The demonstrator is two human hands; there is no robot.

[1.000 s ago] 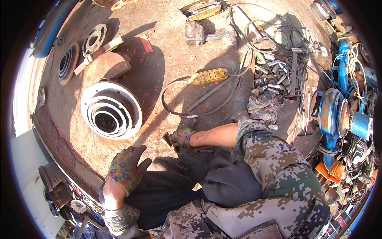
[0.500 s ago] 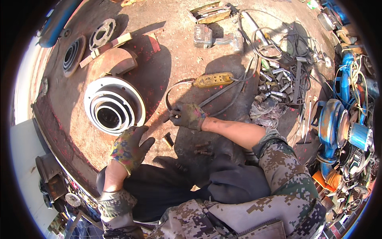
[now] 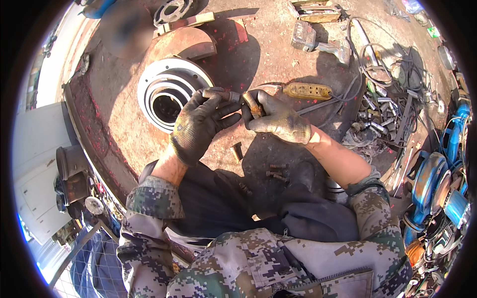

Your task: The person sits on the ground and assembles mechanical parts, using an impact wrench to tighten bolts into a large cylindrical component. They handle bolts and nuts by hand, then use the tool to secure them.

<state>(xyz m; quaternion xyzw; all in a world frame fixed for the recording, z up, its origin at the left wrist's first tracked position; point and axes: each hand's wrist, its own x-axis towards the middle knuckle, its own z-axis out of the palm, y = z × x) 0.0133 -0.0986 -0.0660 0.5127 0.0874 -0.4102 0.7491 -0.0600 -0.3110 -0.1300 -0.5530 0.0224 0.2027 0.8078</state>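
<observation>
In front of me my gloved left hand [image 3: 196, 124] pinches a rusty threaded bolt [image 3: 223, 95], which lies nearly level across its fingertips. Close beside it, my gloved right hand [image 3: 283, 121] has its thumb and fingers wrapped round another brownish bolt [image 3: 252, 105], held at a tilt. The inner ends of the two bolts are almost together; whether they touch I cannot tell. Just beyond the left hand sits a round, stepped metal housing [image 3: 146, 89] with a pale flange. Below the hands another dark bolt [image 3: 237, 151] rests on the ground, and several smaller bolts [image 3: 277, 173] lie between my legs.
A yellow power strip [image 3: 308, 90] with its cable lies beyond the right hand. Farther off are a cordless power tool [image 3: 328, 48] and a curved metal piece [image 3: 186, 43]. Loose sockets [image 3: 380, 111] are heaped at right, near a blue pump [image 3: 422, 179].
Both hands have risen and come together. The left hand, open and empty before, now holds a bolt; the right has left the ground near the cable. The whole view has shifted.
</observation>
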